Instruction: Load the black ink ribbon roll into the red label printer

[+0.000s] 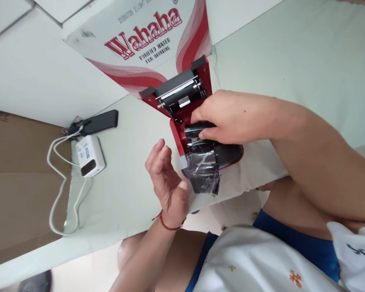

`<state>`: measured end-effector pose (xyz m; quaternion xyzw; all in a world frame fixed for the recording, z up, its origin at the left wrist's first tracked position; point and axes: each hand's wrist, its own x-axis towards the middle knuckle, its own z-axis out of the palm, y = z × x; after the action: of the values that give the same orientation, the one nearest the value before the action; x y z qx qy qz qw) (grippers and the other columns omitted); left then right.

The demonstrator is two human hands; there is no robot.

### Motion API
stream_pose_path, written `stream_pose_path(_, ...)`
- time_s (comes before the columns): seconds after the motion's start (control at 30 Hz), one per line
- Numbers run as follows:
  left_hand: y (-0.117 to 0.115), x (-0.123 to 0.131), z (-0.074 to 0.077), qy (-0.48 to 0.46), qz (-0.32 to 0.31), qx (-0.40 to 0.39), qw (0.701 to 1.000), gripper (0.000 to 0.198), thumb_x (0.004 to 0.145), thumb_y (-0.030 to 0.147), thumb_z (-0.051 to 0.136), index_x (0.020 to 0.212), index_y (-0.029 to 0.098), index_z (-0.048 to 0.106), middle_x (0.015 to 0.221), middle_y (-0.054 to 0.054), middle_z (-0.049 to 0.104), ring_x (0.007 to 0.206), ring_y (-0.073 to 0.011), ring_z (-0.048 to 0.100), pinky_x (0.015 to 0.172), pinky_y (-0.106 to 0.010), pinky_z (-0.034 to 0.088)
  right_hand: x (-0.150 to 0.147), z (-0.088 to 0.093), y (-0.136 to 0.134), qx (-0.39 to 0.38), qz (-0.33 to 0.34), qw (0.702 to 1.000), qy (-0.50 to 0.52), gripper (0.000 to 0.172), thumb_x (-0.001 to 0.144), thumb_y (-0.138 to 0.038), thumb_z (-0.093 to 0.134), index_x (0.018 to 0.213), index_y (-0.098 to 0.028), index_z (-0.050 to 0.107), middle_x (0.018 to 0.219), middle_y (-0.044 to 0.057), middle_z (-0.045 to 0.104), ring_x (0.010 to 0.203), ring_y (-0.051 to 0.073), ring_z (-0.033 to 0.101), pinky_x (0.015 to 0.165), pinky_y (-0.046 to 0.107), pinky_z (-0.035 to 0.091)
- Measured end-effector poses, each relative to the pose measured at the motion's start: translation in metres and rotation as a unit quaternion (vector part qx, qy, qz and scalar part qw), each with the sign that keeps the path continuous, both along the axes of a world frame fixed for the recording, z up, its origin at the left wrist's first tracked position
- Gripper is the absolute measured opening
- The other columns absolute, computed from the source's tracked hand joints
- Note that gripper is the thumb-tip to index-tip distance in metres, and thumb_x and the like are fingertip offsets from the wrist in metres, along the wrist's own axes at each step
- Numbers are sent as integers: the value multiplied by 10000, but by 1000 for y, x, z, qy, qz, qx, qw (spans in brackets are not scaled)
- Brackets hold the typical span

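Note:
A red and black hinged device point(231, 156) lies near the table's front edge. Its raised lid point(182, 87) shows a dark roller and a metal bar on the inside. Across the base runs a wrinkled, glossy black film strip point(202, 162), its torn lower end hanging over the front. My right hand point(228, 117) reaches in from the right, thumb and fingers closed on the strip's upper end; some fingertips are hidden. Just left of the device, my left hand point(170, 178) is raised with its fingers loosely apart, holding nothing.
Behind the device stands a white and red Wahaha water carton point(158, 52). On the left are a white power bank point(91, 156) with a white cable point(51, 190), a black oblong object point(100, 121) and a brown cardboard box point(27, 182). A pale cloth covers the table point(127, 194).

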<state>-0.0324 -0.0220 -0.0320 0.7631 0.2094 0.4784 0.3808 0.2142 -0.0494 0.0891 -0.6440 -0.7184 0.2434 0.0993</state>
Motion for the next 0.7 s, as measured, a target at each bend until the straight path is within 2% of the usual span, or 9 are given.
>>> stream_pose_path(0.07,0,-4,5,43,-18,93,995,628,999,430,666,1616,397,559,1679,-39,541,1687,-342,380,1404,-597,309,-1,-2,0,-7,-6,999,-40,190,1016,-228,602,1084,-205,778,1015,86,783,863,236,658,739,377,412)
stream_pose_path(0.13,-1,-6,11,102,-44,157,981,609,993,329,649,1599,345,590,1565,-71,655,1653,-350,441,1393,-631,308,-2,-4,0,-19,-8,998,-65,172,999,-218,584,1003,-215,756,939,86,767,793,235,628,701,382,385)
stream_pose_path(0.23,-3,-6,14,131,-50,208,968,579,993,294,662,1570,262,632,1482,-117,720,1579,-335,544,1392,-599,317,-5,-5,-1,-26,-5,996,-86,191,971,-174,555,918,-223,732,888,76,755,743,225,587,684,387,373)
stream_pose_path(0.33,-4,-5,14,136,-38,250,958,557,1002,234,669,1559,259,652,1458,-111,748,1547,-291,588,1426,-547,267,-8,2,-3,17,26,998,-61,264,999,-165,493,886,-219,725,919,53,766,753,197,578,717,380,394)
stream_pose_path(0.4,-4,-5,14,138,-27,271,952,557,1012,156,626,1555,275,660,1435,-93,771,1556,-269,585,1430,-534,266,-8,13,-6,67,22,997,-41,316,1040,-184,451,953,-212,753,955,35,769,786,173,594,761,363,414)
stream_pose_path(0.47,-5,-4,15,133,-17,288,948,547,1030,121,578,1546,279,671,1398,-83,796,1564,-266,579,1423,-544,288,-7,25,-8,126,-30,991,-38,355,1078,-229,424,1117,-202,775,1014,20,767,852,164,618,802,346,429)
stream_pose_path(0.53,-6,-4,16,130,-16,300,945,523,1054,121,547,1535,276,682,1353,-80,819,1566,-268,579,1417,-555,306,-4,32,-11,193,-90,976,-42,405,1081,-266,413,1298,-175,743,1137,19,758,996,180,635,875,338,452)
stream_pose_path(0.63,-7,-3,18,129,-16,311,942,504,1060,117,573,1525,272,691,1291,-71,843,1576,-258,570,1421,-544,313,4,29,-13,263,-119,956,-48,527,1064,-297,409,1518,-142,626,1448,50,685,1328,248,559,1150,364,395)
stream_pose_path(0.7,-7,-3,19,129,-13,313,941,510,1048,102,608,1521,274,692,1269,-60,851,1583,-250,561,1422,-540,316,8,21,-11,248,-114,961,-47,590,1073,-352,425,1628,-185,535,1607,53,603,1493,287,455,1262,376,298)
